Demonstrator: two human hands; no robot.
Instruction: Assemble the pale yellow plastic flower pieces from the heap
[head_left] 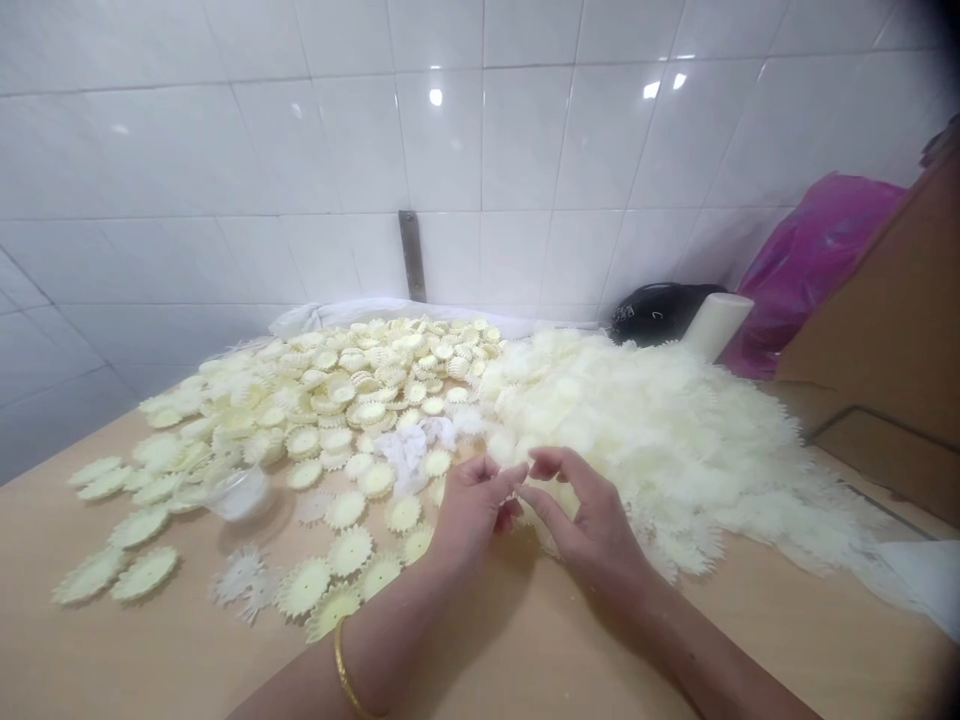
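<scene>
My left hand (471,503) and my right hand (579,520) meet at the middle of the wooden table (150,660), fingertips pinched together. Both are closed on a small pale piece that I cannot make out clearly. They rest at the near edge of a big heap of white frilled petal pieces (675,440). To the left lie many pale yellow frilled round pieces (352,400), spread flat and piled toward the wall. A gold bangle (345,680) sits on my left wrist.
A small clear cup (241,494) stands among the yellow pieces at left. At the back right are a black object (660,312), a white cylinder (716,325) and a pink plastic bag (810,260). White tiled wall (480,150) behind; a brown board (892,300) at right.
</scene>
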